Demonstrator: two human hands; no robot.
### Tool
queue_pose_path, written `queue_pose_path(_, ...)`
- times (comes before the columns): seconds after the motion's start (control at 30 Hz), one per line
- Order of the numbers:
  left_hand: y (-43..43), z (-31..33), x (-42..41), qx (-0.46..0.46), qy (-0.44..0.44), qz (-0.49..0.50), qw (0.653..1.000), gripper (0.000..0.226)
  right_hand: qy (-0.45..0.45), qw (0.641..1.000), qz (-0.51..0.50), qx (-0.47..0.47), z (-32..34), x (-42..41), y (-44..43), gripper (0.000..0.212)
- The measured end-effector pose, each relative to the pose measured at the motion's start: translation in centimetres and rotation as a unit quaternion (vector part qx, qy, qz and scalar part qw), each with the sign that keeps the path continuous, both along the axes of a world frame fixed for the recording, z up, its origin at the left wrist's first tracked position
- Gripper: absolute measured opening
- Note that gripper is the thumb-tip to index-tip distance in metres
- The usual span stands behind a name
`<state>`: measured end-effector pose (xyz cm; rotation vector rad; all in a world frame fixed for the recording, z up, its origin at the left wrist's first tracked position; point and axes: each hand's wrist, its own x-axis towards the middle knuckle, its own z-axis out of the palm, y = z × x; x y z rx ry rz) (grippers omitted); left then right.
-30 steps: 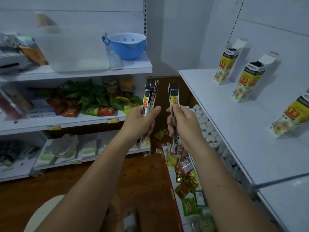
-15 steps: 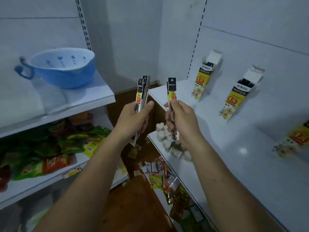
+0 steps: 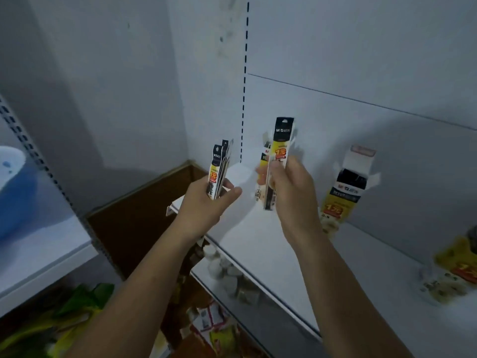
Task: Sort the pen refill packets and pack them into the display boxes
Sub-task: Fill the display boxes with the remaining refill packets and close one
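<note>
My left hand (image 3: 206,200) grips a small stack of black-and-yellow pen refill packets (image 3: 219,166), held upright. In my right hand (image 3: 291,192) a single refill packet (image 3: 282,140) stands upright, pinched near its middle. Both hands hover over the near end of the white shelf (image 3: 284,244). Just behind my right hand a display box (image 3: 263,161) is mostly hidden. A second display box (image 3: 346,189) with its white flap open leans against the back wall to the right. Only part of a third display box (image 3: 459,264) shows at the right edge.
A blue bowl (image 3: 13,192) sits on the left shelf. White bottles (image 3: 227,275) and coloured snack packs (image 3: 214,324) fill the lower shelves. A brown panel (image 3: 139,210) closes the corner between the two shelf units.
The view has swung right and up toward the white shelf. Both hands have moved closer to the display boxes, still holding their packets. The right hand now covers the nearest box.
</note>
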<state>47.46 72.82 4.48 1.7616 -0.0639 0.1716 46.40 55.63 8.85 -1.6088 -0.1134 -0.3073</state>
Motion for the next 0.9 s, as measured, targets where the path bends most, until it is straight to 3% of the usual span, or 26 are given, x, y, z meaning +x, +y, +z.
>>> queue_pose_path(0.1,-0.6,0.4,2.9,-0.004,-0.006,0.001,1.0,0.027,-0.042,0.998,-0.052,0.02,2.2,2.0,-1.2,0.02)
queue_pose_path(0.27,-2.0,1.4,7.3,0.009,-0.013,-0.064,0.998,0.067,-0.122,0.985,-0.115,0.028,6.2,5.5,-2.4,0.017)
queue_pose_path(0.33,-2.5,1.6,8.8,0.001,0.0,-0.092,0.996,0.072,-0.132,0.983,-0.126,0.026,7.0,6.8,-2.3,0.015)
queue_pose_path(0.67,-2.8,-0.2,13.6,0.013,-0.039,-0.203,0.978,0.028,-0.08,0.979,-0.176,-0.065,6.0,10.4,-0.4,0.014)
queue_pose_path(0.9,-2.3,-1.7,14.6,0.044,-0.046,-0.198,0.978,0.023,-0.041,0.969,-0.162,-0.183,4.7,10.2,-0.4,0.013)
